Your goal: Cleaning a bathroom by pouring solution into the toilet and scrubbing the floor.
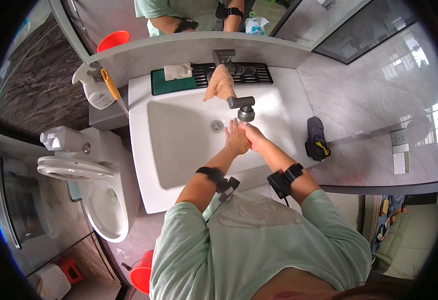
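Over the white washbasin (181, 150), my two hands meet just below the faucet's spout (246, 112). My left hand (237, 139) shows its back, with the fingers somewhat apart and nothing held. Against its right side lies my right hand (253, 135), whose fingers are largely hidden. Some droplets seem to show near the fingertips, but a water stream is hard to make out. The metal drain (217, 126) sits just left of my hands. An orange-tan cloth (220, 84) hangs over the grey faucet (224, 56).
Behind the basin, a black slatted tray (256, 77) bears a green pad (174, 83) and a pale sponge-like block (178, 71). A dark pouch-like item (316, 138) rests on the right rim. At left are a white spray bottle (97, 90), an orange-handled tool (111, 84), a toilet (106, 210) and a red bucket (142, 275).
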